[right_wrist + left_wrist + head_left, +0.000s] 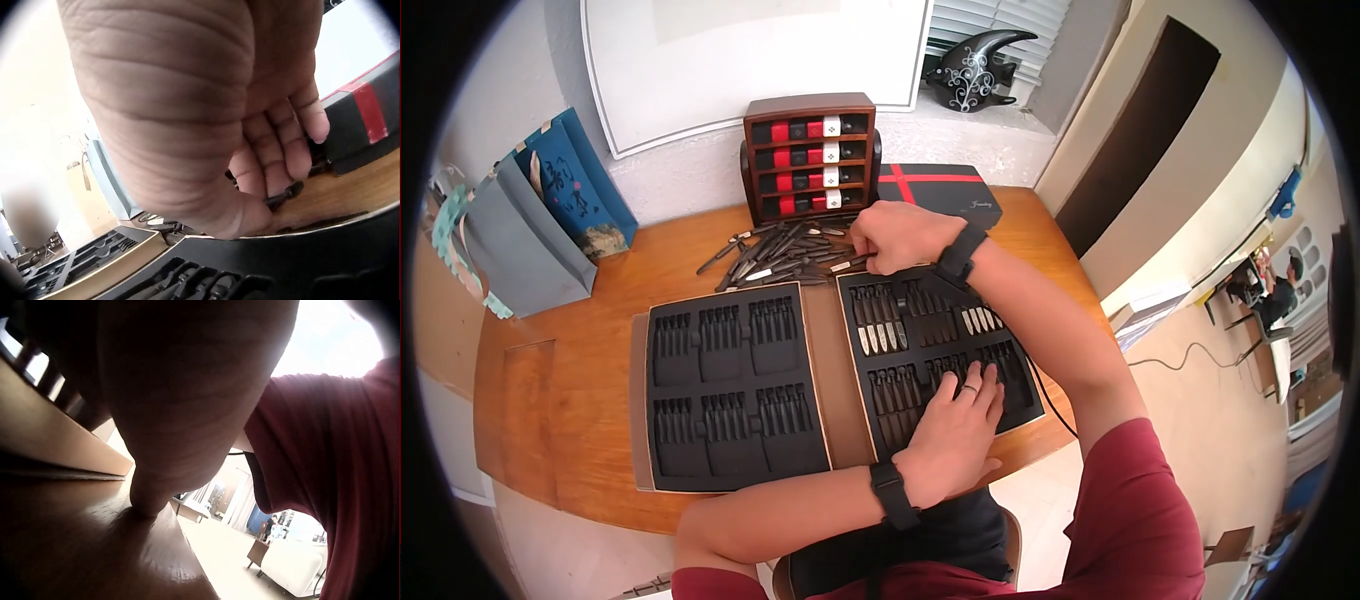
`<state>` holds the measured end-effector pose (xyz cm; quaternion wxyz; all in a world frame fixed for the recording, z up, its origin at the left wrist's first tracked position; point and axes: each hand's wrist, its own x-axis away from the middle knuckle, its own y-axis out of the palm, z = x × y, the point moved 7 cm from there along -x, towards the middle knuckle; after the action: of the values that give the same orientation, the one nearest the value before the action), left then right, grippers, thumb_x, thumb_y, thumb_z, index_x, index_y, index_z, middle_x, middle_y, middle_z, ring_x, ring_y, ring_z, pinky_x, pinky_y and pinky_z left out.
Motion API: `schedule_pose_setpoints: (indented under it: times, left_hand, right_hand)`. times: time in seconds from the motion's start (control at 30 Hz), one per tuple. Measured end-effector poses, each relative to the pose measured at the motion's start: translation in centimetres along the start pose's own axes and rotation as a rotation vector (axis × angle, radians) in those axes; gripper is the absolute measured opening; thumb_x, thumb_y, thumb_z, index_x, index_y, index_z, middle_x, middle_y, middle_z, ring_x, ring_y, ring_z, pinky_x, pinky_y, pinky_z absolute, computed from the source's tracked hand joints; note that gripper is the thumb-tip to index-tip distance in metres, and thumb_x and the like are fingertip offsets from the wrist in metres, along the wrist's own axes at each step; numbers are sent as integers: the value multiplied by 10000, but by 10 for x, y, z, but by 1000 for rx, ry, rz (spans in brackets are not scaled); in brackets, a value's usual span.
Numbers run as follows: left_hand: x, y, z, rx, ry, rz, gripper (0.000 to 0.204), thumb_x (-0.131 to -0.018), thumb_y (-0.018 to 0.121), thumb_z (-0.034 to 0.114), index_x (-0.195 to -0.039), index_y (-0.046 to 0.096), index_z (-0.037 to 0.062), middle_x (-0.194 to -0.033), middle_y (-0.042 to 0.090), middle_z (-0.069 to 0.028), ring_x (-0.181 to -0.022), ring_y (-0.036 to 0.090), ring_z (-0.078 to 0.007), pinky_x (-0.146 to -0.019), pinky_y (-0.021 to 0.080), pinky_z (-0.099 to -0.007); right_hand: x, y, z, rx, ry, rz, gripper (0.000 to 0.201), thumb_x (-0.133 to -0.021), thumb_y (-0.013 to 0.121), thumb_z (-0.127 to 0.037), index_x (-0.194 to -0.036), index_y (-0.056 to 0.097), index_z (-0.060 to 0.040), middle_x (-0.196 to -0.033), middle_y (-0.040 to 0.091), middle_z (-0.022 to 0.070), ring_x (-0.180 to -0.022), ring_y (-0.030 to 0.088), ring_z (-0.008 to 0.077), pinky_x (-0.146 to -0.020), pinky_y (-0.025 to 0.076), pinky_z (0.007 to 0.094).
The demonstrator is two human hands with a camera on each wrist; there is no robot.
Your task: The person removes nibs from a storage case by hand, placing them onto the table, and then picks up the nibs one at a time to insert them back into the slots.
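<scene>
Two black foam trays lie side by side in the head view: a left tray point(730, 388) and a right tray point(915, 361). Both carry rows of slim dark pieces in slots. Beyond them is a loose pile of similar slender dark pieces point(785, 250), some with pale parts. My right hand point(905, 238) is at the pile's right edge, thumb and fingers pinching one slim dark piece point(287, 195), whose rounded end pokes out in the right wrist view. My left hand point(955, 425) rests with spread fingers on the right tray's near half, hiding some slots.
Behind the pile stands a wooden rack point(812, 160) with red, black and white blocks. A black box point(945, 195) with red ribbon sits to its right. Gift bags point(530, 235) stand at the table's left. A black cable point(1050, 400) runs past the right tray.
</scene>
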<state>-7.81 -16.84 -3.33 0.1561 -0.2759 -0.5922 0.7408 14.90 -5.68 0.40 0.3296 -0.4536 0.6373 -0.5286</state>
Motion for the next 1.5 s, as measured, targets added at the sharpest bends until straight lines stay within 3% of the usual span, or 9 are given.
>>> schedule_pose_setpoints:
  times: [0.2, 0.33, 0.53, 0.57, 0.7, 0.93, 1.1, 1.43, 1.5]
  left_hand:
    - [0, 0, 1, -1, 11, 8, 916, -889, 696, 593, -1485, 523, -80, -1572, 474, -276, -1462, 445, -392, -1165, 341, -493]
    - [0, 0, 1, -18, 7, 9, 910, -888, 701, 589, -1486, 527, -75, -1577, 476, -273, -1464, 450, -392, -1163, 344, -495]
    - [0, 1, 3, 1, 3, -11, 887, -893, 708, 552, -1496, 516, -70, -1590, 455, -285, -1472, 445, -399, -1165, 344, -515]
    - [-1, 0, 4, -7, -2, -21, 887, -890, 711, 549, -1494, 517, -71, -1591, 453, -287, -1474, 441, -405, -1164, 348, -523]
    - [-1, 0, 5, -11, -9, -40, 883, -884, 716, 541, -1489, 518, -72, -1592, 447, -294, -1481, 432, -417, -1163, 358, -546]
    - [-3, -1, 4, 12, -11, -61, 876, -877, 731, 528, -1481, 516, -68, -1593, 444, -298, -1488, 420, -420, -1170, 353, -549]
    - [-3, -3, 4, 49, 9, -60, 858, -904, 724, 517, -1548, 470, 10, -1591, 433, -307, -1480, 416, -443, -1164, 337, -560]
    - [-4, -4, -1, 85, 25, -55, 787, -921, 704, 549, -1543, 527, 100, -1579, 438, -292, -1460, 430, -434, -1155, 334, -546]
    - [-4, -4, -2, 104, 18, -49, 782, -917, 708, 550, -1535, 538, 101, -1580, 438, -282, -1455, 433, -426, -1152, 336, -539]
  right_hand:
    - [67, -22, 2, -49, 18, 155, 213, -780, 737, -101, -951, 734, 26, -899, 742, 203, -859, 710, 408, -769, 567, 451]
    - [139, -34, 12, -429, 167, 207, 139, -884, 742, -26, -1016, 749, 15, -910, 761, 83, -813, 723, 197, -748, 555, 323]
    - [233, -8, 33, -1015, 362, 312, 127, -948, 740, 7, -1072, 765, -6, -1025, 756, 22, -898, 690, 91, -806, 551, 244]
    - [242, -5, 32, -1041, 378, 360, 114, -932, 776, 12, -1045, 767, 0, -968, 757, 47, -793, 650, 80, -737, 531, 244]
    - [270, 2, 26, -1030, 456, 358, 103, -931, 826, -64, -999, 788, 3, -876, 750, 17, -719, 610, 57, -631, 485, 226]
    - [276, 4, 16, -743, 499, 215, 214, -922, 859, -187, -919, 785, 14, -755, 728, 20, -724, 663, 65, -637, 503, 244]
    - [266, 24, 14, -809, 699, 89, 217, -945, 817, -183, -905, 774, 25, -721, 720, 34, -611, 661, 91, -569, 498, 236]
    - [253, 37, 6, -760, 628, 100, 170, -929, 821, -138, -957, 764, 20, -733, 730, 47, -571, 640, 91, -553, 499, 251]
    - [253, 26, 0, -505, 558, 209, 174, -896, 848, -134, -952, 763, 8, -734, 723, 61, -589, 639, 103, -571, 495, 273]
